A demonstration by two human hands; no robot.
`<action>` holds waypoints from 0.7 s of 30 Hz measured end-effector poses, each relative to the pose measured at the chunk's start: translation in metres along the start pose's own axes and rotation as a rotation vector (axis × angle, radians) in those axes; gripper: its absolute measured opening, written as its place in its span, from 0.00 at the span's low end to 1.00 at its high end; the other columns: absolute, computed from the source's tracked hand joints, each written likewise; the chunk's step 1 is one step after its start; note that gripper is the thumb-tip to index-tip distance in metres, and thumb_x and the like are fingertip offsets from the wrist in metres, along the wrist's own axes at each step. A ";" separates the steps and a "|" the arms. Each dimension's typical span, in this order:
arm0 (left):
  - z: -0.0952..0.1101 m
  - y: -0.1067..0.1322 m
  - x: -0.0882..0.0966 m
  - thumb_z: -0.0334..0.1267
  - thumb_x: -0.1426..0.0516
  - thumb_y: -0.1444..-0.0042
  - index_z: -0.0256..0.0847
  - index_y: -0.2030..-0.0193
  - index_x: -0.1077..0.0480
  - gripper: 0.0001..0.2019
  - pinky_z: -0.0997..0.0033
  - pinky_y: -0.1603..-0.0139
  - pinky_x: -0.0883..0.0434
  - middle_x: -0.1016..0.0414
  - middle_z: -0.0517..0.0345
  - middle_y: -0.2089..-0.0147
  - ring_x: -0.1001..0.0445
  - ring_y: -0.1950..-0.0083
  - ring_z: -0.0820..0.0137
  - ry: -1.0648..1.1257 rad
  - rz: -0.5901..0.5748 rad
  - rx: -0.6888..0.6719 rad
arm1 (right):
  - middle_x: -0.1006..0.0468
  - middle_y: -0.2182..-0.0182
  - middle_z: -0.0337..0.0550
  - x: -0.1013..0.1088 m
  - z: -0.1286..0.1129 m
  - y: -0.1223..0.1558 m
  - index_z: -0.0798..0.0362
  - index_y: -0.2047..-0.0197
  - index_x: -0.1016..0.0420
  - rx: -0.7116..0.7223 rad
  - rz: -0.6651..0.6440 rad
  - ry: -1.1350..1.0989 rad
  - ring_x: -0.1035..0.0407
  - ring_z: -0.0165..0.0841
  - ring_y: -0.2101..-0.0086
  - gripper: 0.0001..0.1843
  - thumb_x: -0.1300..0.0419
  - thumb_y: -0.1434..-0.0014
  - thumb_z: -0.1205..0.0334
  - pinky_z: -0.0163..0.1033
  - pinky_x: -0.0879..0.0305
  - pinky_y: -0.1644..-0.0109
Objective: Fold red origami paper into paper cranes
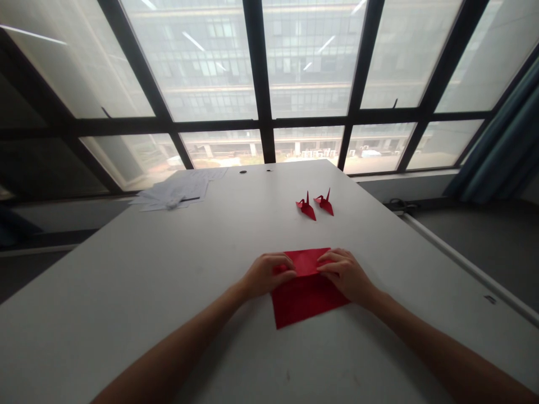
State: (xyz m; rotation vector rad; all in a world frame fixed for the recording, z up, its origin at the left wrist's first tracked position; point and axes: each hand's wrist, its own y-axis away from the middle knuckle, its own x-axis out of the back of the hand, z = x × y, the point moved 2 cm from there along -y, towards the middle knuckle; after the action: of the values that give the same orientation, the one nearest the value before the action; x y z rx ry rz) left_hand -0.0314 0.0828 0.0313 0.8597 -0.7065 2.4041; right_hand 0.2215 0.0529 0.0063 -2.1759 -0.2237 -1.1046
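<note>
A sheet of red paper (309,306) lies on the white table in front of me, its far part bent up and over in a fold. My left hand (269,274) pinches the folded edge on the left, thumb towards me and fingers behind. On the right, my right hand (343,273) grips the same edge in a similar pinch. Between the two hands the lighter face of the raised flap shows. Beyond the sheet stand two red paper cranes, a left one (306,207) and a right one (324,202), apart from my hands.
The white table (147,280) reaches to the large windows. At its far left lie loose printed papers (185,188) with a dark pen (190,199) on them. A blue curtain (488,146) hangs at the right, and dark cables (402,205) rest beyond the right edge.
</note>
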 end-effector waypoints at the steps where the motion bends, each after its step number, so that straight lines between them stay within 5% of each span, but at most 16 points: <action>1: -0.003 -0.002 0.004 0.44 0.43 0.36 0.41 0.61 0.21 0.12 0.70 0.55 0.27 0.18 0.54 0.60 0.22 0.59 0.66 0.011 0.027 0.031 | 0.17 0.56 0.41 0.001 0.000 0.000 0.43 0.61 0.15 0.025 -0.011 -0.010 0.28 0.40 0.54 0.10 0.38 0.36 0.67 0.50 0.38 0.44; 5: -0.020 -0.010 0.014 0.45 0.45 0.35 0.40 0.51 0.24 0.15 0.67 0.57 0.27 0.19 0.51 0.55 0.23 0.58 0.65 0.025 0.089 0.178 | 0.18 0.52 0.41 0.005 -0.003 0.000 0.41 0.59 0.15 0.101 -0.050 -0.040 0.30 0.42 0.50 0.09 0.38 0.35 0.63 0.52 0.39 0.43; 14: -0.010 -0.006 0.012 0.43 0.41 0.42 0.39 0.46 0.26 0.18 0.72 0.64 0.27 0.19 0.54 0.62 0.23 0.65 0.68 0.170 -0.253 0.309 | 0.18 0.51 0.41 0.005 -0.012 0.001 0.40 0.58 0.16 0.226 -0.019 -0.056 0.31 0.42 0.49 0.09 0.39 0.34 0.61 0.55 0.40 0.41; 19: -0.008 -0.004 0.014 0.37 0.39 0.44 0.39 0.47 0.24 0.17 0.71 0.62 0.28 0.21 0.56 0.64 0.24 0.65 0.68 0.188 -0.329 0.302 | 0.18 0.50 0.41 0.006 -0.010 0.001 0.40 0.58 0.16 0.234 -0.005 -0.066 0.32 0.42 0.48 0.10 0.39 0.34 0.62 0.55 0.41 0.41; 21: -0.007 -0.002 0.014 0.37 0.38 0.43 0.42 0.44 0.24 0.19 0.67 0.55 0.27 0.20 0.53 0.58 0.23 0.58 0.65 0.154 -0.322 0.249 | 0.19 0.50 0.41 0.007 -0.009 0.001 0.40 0.58 0.16 0.221 0.004 -0.088 0.33 0.42 0.47 0.10 0.40 0.34 0.62 0.55 0.40 0.41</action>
State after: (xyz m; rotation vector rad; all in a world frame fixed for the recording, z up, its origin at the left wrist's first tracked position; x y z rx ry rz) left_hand -0.0428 0.0927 0.0371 0.8030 -0.1928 2.2606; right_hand 0.2203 0.0453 0.0150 -2.0278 -0.3632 -0.9355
